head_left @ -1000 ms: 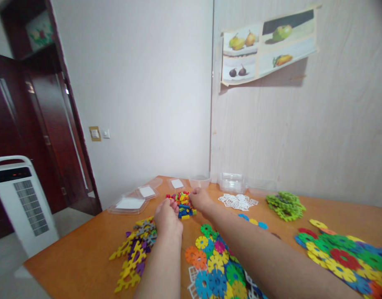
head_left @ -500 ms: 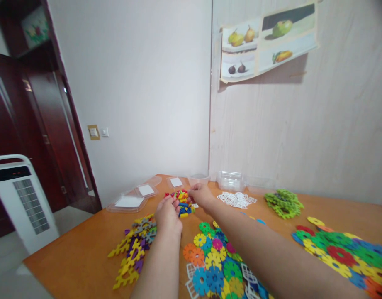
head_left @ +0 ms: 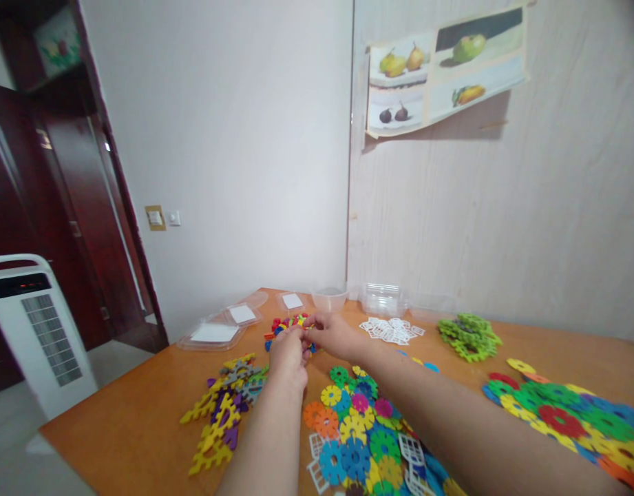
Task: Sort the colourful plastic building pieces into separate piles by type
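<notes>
My left hand (head_left: 289, 359) is closed at the near side of a small heap of red, yellow and blue building blocks (head_left: 284, 324). Its curled fingers cover part of the heap. My right hand (head_left: 333, 335) comes in from the right, its thumb and fingers pinched together against the left fingertips. Whatever lies between the fingers is hidden. Nearest the left forearm is a pile of yellow, purple and grey notched plastic pieces (head_left: 224, 406). Colourful notched discs (head_left: 354, 427) lie between the forearms, with several white lattice pieces (head_left: 411, 449) among them.
White lattice pieces (head_left: 392, 331), a green stack of notched pieces (head_left: 469, 337) and another disc pile (head_left: 562, 420) lie on the right. Clear lids (head_left: 213, 335), a round tub (head_left: 330, 299) and a clear box (head_left: 383, 299) line the table's (head_left: 131, 413) back edge.
My right hand has moved slightly left and down to meet my left hand, which has shifted a little right. More of the block heap's left side now shows, and its right side is covered.
</notes>
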{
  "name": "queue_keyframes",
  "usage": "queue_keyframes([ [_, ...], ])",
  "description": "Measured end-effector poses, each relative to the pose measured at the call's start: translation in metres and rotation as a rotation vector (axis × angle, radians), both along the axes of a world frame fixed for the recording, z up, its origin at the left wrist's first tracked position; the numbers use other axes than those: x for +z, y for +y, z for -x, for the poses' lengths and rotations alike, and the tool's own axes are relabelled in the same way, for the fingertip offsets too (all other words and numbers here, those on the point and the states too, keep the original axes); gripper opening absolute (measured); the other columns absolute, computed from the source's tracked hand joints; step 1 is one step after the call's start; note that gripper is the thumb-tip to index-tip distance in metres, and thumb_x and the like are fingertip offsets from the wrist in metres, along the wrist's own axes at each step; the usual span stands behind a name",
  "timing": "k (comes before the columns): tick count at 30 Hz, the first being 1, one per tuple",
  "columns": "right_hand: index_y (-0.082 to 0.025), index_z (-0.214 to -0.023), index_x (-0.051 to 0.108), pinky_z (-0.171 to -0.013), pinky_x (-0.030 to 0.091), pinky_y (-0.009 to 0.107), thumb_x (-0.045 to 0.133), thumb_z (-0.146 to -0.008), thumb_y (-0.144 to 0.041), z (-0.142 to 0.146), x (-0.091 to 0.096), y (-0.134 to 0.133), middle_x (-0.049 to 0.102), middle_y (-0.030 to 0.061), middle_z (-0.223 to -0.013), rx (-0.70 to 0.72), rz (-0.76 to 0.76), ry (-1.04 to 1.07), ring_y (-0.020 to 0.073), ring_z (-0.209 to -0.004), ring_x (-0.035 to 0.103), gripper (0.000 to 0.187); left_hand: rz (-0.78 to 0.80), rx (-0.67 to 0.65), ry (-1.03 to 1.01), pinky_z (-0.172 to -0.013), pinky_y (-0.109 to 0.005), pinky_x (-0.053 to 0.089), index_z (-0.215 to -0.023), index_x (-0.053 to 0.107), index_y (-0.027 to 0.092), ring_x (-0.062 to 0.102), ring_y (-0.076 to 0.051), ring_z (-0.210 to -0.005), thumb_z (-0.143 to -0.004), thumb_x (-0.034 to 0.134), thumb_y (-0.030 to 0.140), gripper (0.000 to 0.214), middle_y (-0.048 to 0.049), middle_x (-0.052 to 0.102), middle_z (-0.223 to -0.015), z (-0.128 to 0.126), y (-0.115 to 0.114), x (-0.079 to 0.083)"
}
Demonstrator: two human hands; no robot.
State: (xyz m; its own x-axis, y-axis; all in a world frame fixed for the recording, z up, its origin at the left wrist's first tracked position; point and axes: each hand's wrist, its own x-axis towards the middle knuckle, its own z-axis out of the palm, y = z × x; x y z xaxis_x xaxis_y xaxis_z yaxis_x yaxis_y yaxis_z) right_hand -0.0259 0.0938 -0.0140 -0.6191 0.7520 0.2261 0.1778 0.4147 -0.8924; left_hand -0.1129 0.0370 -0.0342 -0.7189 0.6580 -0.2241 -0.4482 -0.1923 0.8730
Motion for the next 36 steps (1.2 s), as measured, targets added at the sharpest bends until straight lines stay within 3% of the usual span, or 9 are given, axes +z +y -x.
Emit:
queue_keyframes([
  [3,-0.018,-0.083,0.071,-0.058,0.042,0.019,0.063,-0.069,-0.007,-0.007,0.0,-0.006,0.068,-0.0025,-0.067,0.05,-0.106,-0.052,0.0121,-0.065,0.06,0.02,0.029,-0.043,0.035,-0.046,-0.019,0.029,-0.084,0.066,0.017,0.047,-0.008,-0.043,-0.064,0.066,0.014,0.02,0.0048,0.056,-0.054,-0.005,-0.001,0.001],
  [9,-0.017,-0.084,0.067,-0.057,0.04,0.019,0.06,-0.073,-0.008,-0.012,-0.002,-0.003,0.067,-0.0008,-0.069,-0.041,-0.165,-0.096,0.0121,-0.065,0.06,0.015,0.062,-0.061,0.053,-0.049,-0.021,0.032,-0.074,0.064,0.017,0.054,-0.011,-0.049,-0.064,0.068,0.018,0.011,0.0019,0.059,-0.056,-0.012,-0.005,0.007],
  [12,-0.016,-0.077,0.062,-0.051,0.037,0.018,0.061,-0.073,-0.01,-0.011,-0.005,0.004,0.063,-0.0017,-0.062,-0.121,-0.11,-0.111,0.0109,-0.057,0.058,0.006,0.069,-0.038,0.017,-0.052,-0.022,0.036,-0.077,0.063,0.016,0.061,-0.015,-0.057,-0.067,0.068,0.022,0.012,-0.0027,0.066,-0.065,-0.01,-0.006,0.008],
  [19,-0.017,-0.069,0.053,-0.041,0.036,0.019,0.054,-0.075,-0.011,0.001,-0.016,0.028,0.053,-0.0044,-0.042,-0.238,0.114,-0.102,0.0099,-0.039,0.049,0.009,-0.007,0.245,-0.05,-0.064,-0.022,0.042,-0.099,0.059,0.019,0.066,-0.013,-0.084,-0.084,0.052,0.033,0.022,-0.0054,0.068,-0.107,0.01,-0.006,0.008],
  [24,-0.017,-0.071,0.053,-0.043,0.042,0.019,0.054,-0.074,-0.007,0.018,-0.01,0.033,0.057,-0.0028,-0.045,-0.23,0.213,-0.037,0.0102,-0.041,0.053,0.01,-0.041,0.28,-0.076,-0.065,-0.024,0.043,-0.098,0.059,0.018,0.066,-0.014,-0.084,-0.086,0.05,0.032,0.021,-0.0068,0.069,-0.105,0.014,-0.005,0.008],
  [29,-0.015,-0.092,0.056,-0.048,0.048,0.021,0.051,-0.076,-0.004,0.03,-0.001,0.028,0.061,-0.0018,-0.054,-0.204,0.306,0.053,0.0122,-0.047,0.061,0.02,-0.049,0.284,-0.087,-0.065,-0.025,0.044,-0.096,0.058,0.018,0.067,-0.015,-0.081,-0.085,0.052,0.032,0.019,-0.007,0.069,-0.103,0.014,-0.005,0.009],
  [32,-0.015,-0.1,0.054,-0.049,0.05,0.021,0.052,-0.078,-0.006,0.024,0.001,0.025,0.063,-0.0017,-0.059,-0.195,0.331,0.105,0.0119,-0.05,0.062,0.024,-0.056,0.283,-0.089,-0.065,-0.025,0.044,-0.098,0.058,0.018,0.067,-0.014,-0.079,-0.084,0.052,0.032,0.02,-0.0063,0.07,-0.102,0.013,-0.005,0.009],
  [36,-0.017,-0.094,0.055,-0.047,0.049,0.02,0.055,-0.081,-0.011,-0.001,0.007,0.016,0.062,-0.0019,-0.061,-0.19,0.331,0.149,0.0106,-0.048,0.06,0.015,-0.059,0.272,-0.083,-0.063,-0.024,0.043,-0.099,0.059,0.019,0.066,-0.013,-0.076,-0.083,0.053,0.033,0.022,-0.0052,0.07,-0.101,0.011,-0.005,0.01],
])
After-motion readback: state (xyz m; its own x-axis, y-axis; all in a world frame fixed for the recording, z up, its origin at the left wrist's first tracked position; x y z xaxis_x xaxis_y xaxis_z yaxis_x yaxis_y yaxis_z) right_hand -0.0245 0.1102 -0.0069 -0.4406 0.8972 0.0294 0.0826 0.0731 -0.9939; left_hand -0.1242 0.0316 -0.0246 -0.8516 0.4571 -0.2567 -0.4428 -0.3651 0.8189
